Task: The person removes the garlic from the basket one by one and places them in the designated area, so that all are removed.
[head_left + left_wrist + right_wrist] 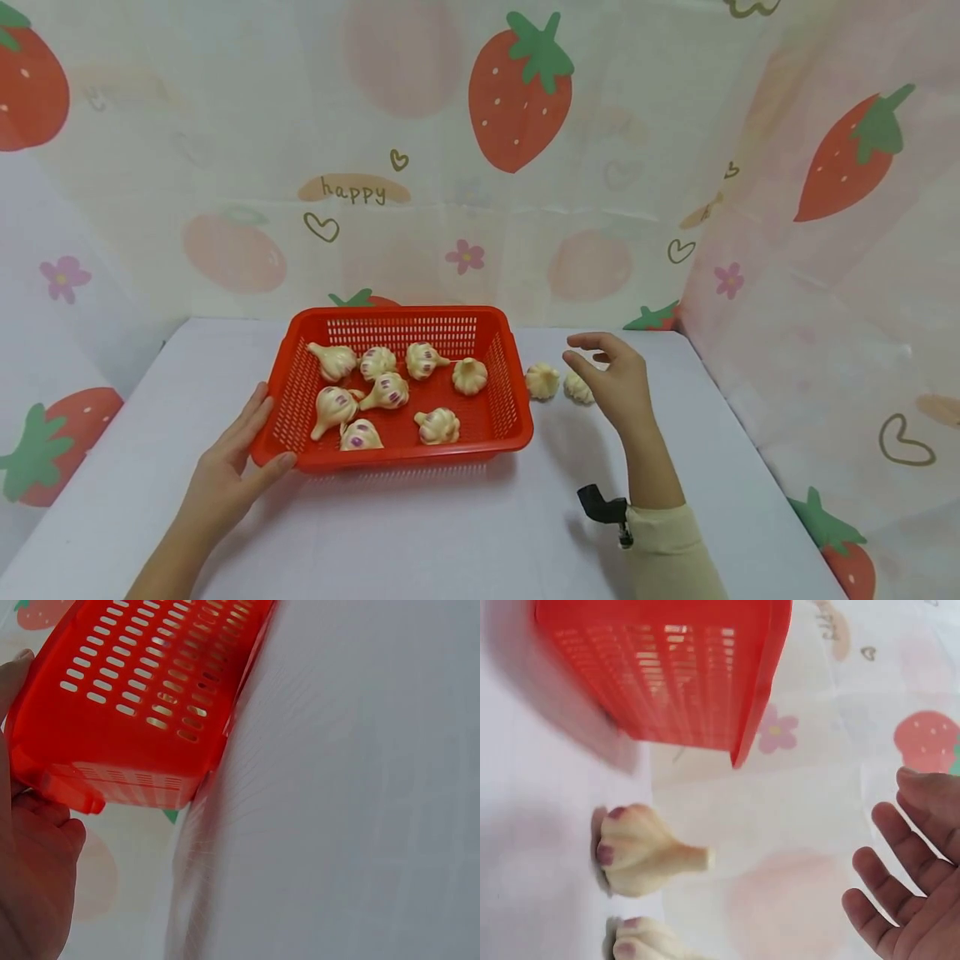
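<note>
My left hand point(223, 485) grips the basket point(420, 455) rim, likely to steady it; right hand point(621, 385), fingers parted, empty, near two garlics point(542, 381) on the worktop point(420, 542).

The surface point(450, 533) is white. Behind it stands a pale backdrop point(270, 125) printed with red strawberries point(517, 108), pink flowers point(465, 257), outlined hearts and the word "happy". A similarly printed, pinker covering point(862, 325) lines the right side. Lighting: diffuse.
</note>
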Action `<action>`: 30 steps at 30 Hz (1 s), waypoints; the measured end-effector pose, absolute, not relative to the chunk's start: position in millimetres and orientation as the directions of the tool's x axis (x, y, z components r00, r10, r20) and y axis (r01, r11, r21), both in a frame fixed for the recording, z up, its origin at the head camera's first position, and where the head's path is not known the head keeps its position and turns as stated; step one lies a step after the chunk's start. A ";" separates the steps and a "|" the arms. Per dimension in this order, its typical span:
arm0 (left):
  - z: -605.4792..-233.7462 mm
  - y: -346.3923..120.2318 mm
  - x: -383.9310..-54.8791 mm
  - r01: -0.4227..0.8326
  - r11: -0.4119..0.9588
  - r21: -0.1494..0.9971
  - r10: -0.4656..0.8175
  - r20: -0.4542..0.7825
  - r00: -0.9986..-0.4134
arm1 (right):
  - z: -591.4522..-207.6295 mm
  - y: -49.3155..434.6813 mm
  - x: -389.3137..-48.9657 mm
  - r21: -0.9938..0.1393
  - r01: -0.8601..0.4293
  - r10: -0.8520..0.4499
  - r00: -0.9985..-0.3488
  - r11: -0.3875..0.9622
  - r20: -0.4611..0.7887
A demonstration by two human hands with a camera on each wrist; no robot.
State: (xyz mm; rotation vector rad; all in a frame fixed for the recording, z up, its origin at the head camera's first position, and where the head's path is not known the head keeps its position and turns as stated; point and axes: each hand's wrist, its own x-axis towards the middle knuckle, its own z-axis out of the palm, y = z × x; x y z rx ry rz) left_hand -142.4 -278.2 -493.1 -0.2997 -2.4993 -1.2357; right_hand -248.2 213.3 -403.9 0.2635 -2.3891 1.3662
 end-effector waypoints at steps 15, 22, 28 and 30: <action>-492.0 -277.5 -142.3 0.298 0.621 0.725 0.027 0.360 -0.933 | -390.0 146.7 -242.8 -0.728 -0.442 -0.151 -0.890 0.525 0.431; -492.4 -278.7 -142.4 0.298 0.627 0.720 0.019 0.368 -0.930 | -375.1 129.4 -242.3 -0.657 -0.502 -0.256 -0.861 0.562 0.439; -493.1 -278.4 -143.4 0.320 0.600 0.733 0.036 0.375 -0.926 | -347.4 130.5 -247.9 -0.653 -0.542 -0.355 -0.840 0.529 0.410; -492.9 -278.2 -143.4 0.316 0.607 0.729 0.036 0.373 -0.927 | -338.1 130.4 -255.3 -0.646 -0.557 -0.398 -0.829 0.521 0.394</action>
